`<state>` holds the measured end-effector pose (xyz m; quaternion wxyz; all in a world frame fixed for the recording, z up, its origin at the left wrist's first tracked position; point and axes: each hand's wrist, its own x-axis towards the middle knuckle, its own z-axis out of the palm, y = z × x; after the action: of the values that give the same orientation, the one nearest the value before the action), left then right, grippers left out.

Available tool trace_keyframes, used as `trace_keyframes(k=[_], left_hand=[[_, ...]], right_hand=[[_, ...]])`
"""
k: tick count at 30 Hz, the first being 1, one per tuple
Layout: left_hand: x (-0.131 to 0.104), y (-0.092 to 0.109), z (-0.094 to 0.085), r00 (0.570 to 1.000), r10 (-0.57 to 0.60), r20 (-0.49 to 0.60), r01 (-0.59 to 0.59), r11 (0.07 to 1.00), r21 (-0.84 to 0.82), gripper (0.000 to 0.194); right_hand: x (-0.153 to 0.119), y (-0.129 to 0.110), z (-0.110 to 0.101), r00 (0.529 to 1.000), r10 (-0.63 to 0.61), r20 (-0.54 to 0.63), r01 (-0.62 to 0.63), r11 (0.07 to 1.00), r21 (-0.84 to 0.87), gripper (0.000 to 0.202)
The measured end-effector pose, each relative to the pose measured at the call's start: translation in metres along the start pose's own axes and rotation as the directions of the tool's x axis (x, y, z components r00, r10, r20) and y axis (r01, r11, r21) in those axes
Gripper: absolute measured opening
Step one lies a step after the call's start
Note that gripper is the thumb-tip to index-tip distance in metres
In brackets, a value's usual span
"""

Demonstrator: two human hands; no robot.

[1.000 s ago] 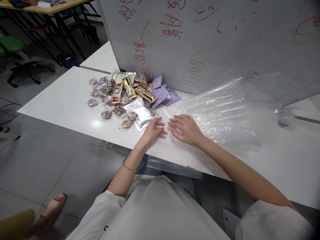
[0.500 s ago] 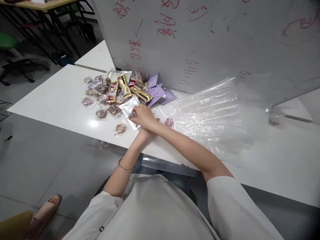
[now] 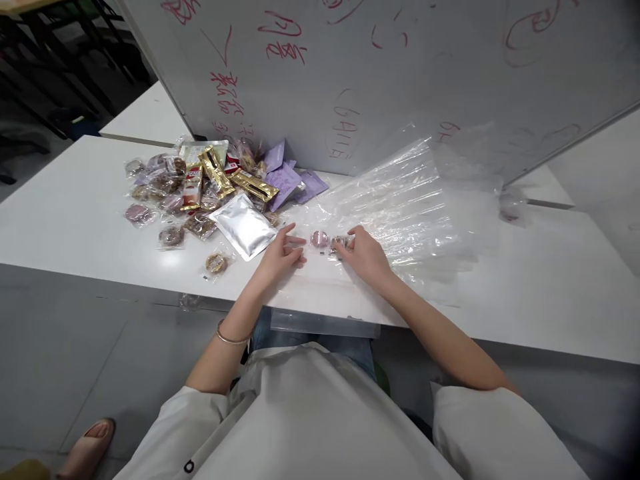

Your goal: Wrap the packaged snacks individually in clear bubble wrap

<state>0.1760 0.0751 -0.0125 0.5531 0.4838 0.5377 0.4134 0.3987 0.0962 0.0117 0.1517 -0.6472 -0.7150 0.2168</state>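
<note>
My right hand (image 3: 367, 257) pinches a small brown snack in a clear wrapper (image 3: 339, 245) just above or on the white table. Beside it, to the left, lies a round pinkish wrapped snack (image 3: 319, 239). My left hand (image 3: 283, 257) rests near that pink piece with its fingers apart, holding nothing. A silver foil pouch (image 3: 244, 227) lies flat to the left of my left hand. Farther left is a single round wrapped biscuit (image 3: 217, 263). Clear plastic bags (image 3: 400, 207) are spread out behind and right of my right hand.
A heap of wrapped snacks (image 3: 167, 183), with gold sachets (image 3: 216, 172) and purple packets (image 3: 284, 183), covers the table's left back. A whiteboard (image 3: 320, 87) with red writing stands behind. Another person's foot in a sandal (image 3: 90, 443) is at lower left.
My right hand has moved right from over the silver pouch, carrying the brown snack to beside the pink one. My arms are no longer crossed, and the view has shifted right.
</note>
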Motion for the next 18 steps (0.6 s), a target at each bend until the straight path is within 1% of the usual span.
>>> trace_keyframes(k=[2, 4, 6, 7, 8, 9, 10, 11, 12, 13, 14, 15, 16, 18], left_hand=[[0.003, 0.003, -0.004, 1.0, 0.011, 0.015, -0.012, 1.0, 0.005, 0.073], [0.006, 0.011, -0.011, 0.999, 0.036, 0.031, -0.038, 0.996, 0.085, 0.077], [0.012, 0.022, -0.019, 0.998, 0.044, 0.049, -0.056, 0.955, 0.29, 0.076], [0.016, 0.029, -0.022, 0.997, 0.058, 0.056, -0.077, 0.899, 0.432, 0.074], [0.021, 0.036, -0.025, 0.993, 0.091, 0.074, -0.117, 0.808, 0.578, 0.072], [0.028, 0.042, -0.026, 0.983, 0.143, 0.113, -0.181, 0.686, 0.705, 0.072], [0.037, 0.048, -0.027, 0.963, 0.201, 0.177, -0.261, 0.548, 0.795, 0.073], [0.046, 0.053, -0.026, 0.933, 0.244, 0.264, -0.346, 0.415, 0.841, 0.077], [0.057, 0.057, -0.025, 0.899, 0.253, 0.357, -0.424, 0.306, 0.852, 0.083], [0.068, 0.06, -0.022, 0.871, 0.226, 0.437, -0.484, 0.231, 0.844, 0.091], [0.08, 0.063, -0.02, 0.852, 0.173, 0.495, -0.522, 0.187, 0.832, 0.099], [0.09, 0.065, -0.016, 0.842, 0.104, 0.53, -0.54, 0.163, 0.826, 0.106], [0.1, 0.067, -0.013, 0.839, 0.03, 0.544, -0.542, 0.149, 0.827, 0.113], [0.114, 0.071, -0.007, 0.843, -0.103, 0.527, -0.515, 0.126, 0.848, 0.124]], right_hand=[[0.008, 0.0, -0.002, 1.0, -0.014, 0.001, 0.014, 0.999, -0.038, 0.048], [0.018, 0.002, -0.012, 0.998, -0.066, 0.011, 0.066, 0.996, -0.054, 0.05], [0.032, 0.007, -0.029, 0.984, -0.175, 0.032, 0.176, 0.982, -0.067, 0.051], [0.04, 0.011, -0.037, 0.971, -0.23, 0.057, 0.234, 0.969, -0.074, 0.055], [0.049, 0.015, -0.045, 0.957, -0.272, 0.097, 0.28, 0.957, -0.079, 0.063], [0.058, 0.018, -0.051, 0.945, -0.29, 0.15, 0.305, 0.948, -0.089, 0.073], [0.068, 0.021, -0.055, 0.935, -0.286, 0.209, 0.312, 0.944, -0.106, 0.085], [0.077, 0.023, -0.057, 0.927, -0.264, 0.266, 0.307, 0.942, -0.134, 0.095], [0.085, 0.023, -0.057, 0.919, -0.238, 0.314, 0.301, 0.938, -0.17, 0.104], [0.091, 0.021, -0.055, 0.913, -0.214, 0.348, 0.299, 0.931, -0.211, 0.11], [0.097, 0.018, -0.053, 0.909, -0.197, 0.367, 0.301, 0.919, -0.254, 0.114], [0.101, 0.014, -0.051, 0.906, -0.188, 0.379, 0.309, 0.906, -0.289, 0.116], [0.105, 0.01, -0.048, 0.902, -0.188, 0.388, 0.322, 0.892, -0.316, 0.117], [0.109, 0.0, -0.045, 0.889, -0.195, 0.414, 0.354, 0.867, -0.352, 0.121]])
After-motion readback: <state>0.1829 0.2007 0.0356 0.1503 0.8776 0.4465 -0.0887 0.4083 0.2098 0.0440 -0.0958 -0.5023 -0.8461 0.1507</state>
